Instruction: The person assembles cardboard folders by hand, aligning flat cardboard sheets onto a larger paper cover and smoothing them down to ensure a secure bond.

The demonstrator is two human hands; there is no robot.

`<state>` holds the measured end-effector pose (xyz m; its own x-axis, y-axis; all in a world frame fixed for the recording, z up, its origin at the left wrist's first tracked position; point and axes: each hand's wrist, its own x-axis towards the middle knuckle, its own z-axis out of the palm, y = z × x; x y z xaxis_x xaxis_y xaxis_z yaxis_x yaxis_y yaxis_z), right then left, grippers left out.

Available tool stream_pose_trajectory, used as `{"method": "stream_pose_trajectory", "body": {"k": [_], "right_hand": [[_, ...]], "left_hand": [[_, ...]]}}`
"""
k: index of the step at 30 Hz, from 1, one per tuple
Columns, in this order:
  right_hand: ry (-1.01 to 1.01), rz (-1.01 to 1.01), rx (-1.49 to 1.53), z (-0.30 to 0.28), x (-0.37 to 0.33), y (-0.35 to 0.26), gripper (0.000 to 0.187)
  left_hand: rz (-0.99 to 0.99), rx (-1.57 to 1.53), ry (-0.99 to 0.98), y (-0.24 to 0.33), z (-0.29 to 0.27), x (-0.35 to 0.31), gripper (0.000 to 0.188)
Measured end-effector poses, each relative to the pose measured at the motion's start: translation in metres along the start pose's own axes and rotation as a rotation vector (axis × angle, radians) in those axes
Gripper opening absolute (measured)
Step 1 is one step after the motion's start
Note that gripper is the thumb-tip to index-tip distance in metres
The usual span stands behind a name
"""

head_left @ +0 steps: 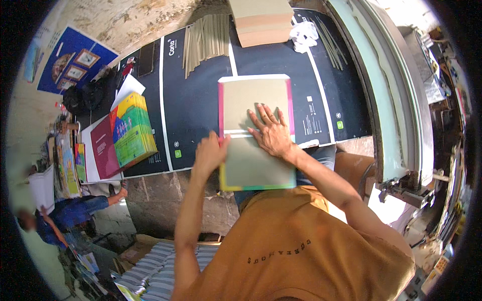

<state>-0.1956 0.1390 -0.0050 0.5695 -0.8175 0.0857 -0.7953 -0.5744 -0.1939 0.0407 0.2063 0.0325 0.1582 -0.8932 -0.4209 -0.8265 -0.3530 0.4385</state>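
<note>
A book cover [258, 163] lies inside up at the near edge of the table, its lower part jutting past that edge. It has two grey boards with a narrow white-edged strip between them, and coloured paper folded in along the sides: pink above, yellow and green below. My left hand [208, 154] is closed at the cover's left edge beside the strip, fingertips pinched on the coloured margin. Spread flat over the right side of the boards, my right hand [272, 134] presses down with fingers apart and holds nothing.
Grey board strips [207, 42] lie at the back, beside a tall stack of boards [263, 25] and crumpled white paper [304, 36]. Colourful covers [133, 130] are piled at left. A long metal-framed machine [389, 95] borders the right. Another person [75, 215] is at far left.
</note>
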Motion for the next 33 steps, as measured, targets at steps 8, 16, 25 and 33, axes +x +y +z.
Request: {"method": "stream_pose_trajectory", "body": {"k": [8, 16, 25, 33], "right_hand": [[0.213, 0.282, 0.176, -0.011, 0.048, 0.055, 0.075], [0.038, 0.388, -0.002, 0.003, 0.071, 0.052, 0.104], [0.066, 0.303, -0.003, 0.001, 0.069, 0.067, 0.105], [0.318, 0.178, 0.019, -0.009, 0.064, 0.111, 0.056]], "left_hand": [[0.041, 0.08, 0.586, 0.014, 0.033, 0.065, 0.071], [0.118, 0.216, 0.546, 0.03, 0.042, 0.094, 0.092], [0.301, 0.181, 0.524, 0.021, 0.027, 0.103, 0.094], [0.312, -0.089, 0.889, -0.004, 0.001, 0.155, 0.009]]}}
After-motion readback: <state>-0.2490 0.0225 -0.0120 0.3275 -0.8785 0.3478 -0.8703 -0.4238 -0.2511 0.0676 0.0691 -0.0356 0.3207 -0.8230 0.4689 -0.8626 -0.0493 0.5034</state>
